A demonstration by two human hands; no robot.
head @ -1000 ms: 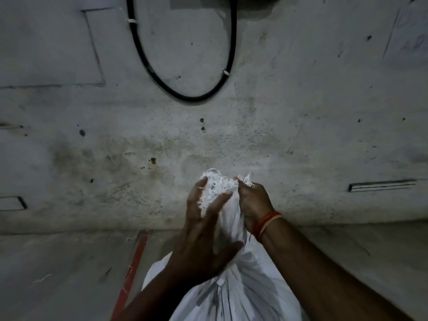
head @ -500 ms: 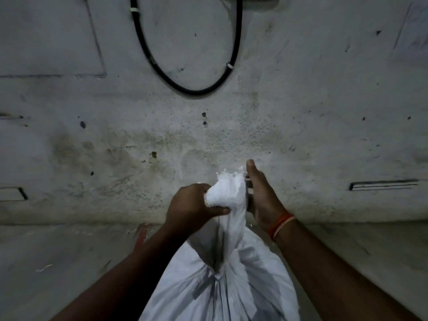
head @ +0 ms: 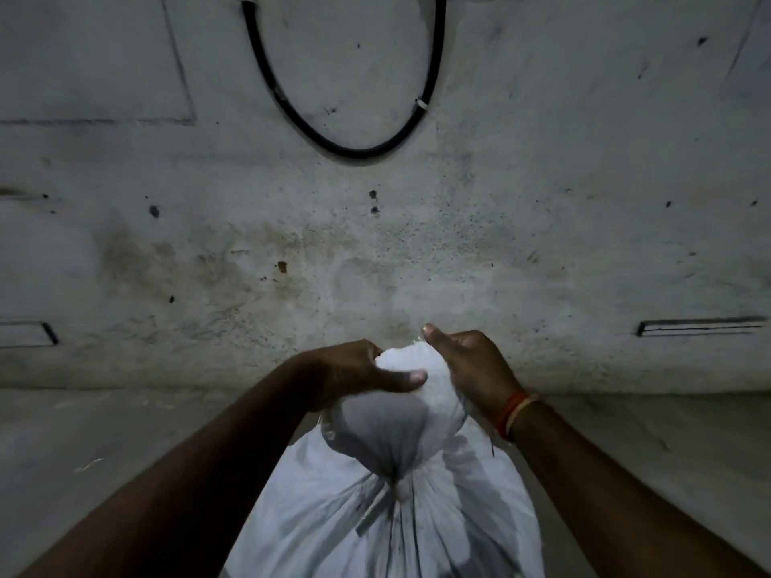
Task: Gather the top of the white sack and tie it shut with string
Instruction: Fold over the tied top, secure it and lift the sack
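Here the left hand (head: 354, 375) grips the bunched top of the white sack (head: 388, 515), thumb laid across the cloth, while the right hand (head: 471, 369) clutches the same bundle from the other side. Below them a pale string (head: 373, 515) cinches the neck. The sack stands on the floor (head: 83, 435), near a stained wall (head: 542, 227) carrying a looped black cable (head: 346, 150).

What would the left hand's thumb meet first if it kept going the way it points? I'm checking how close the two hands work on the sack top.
The left hand thumb points right across the bunched sack top; straight on, it would probably meet the right hand, though depth is unclear.
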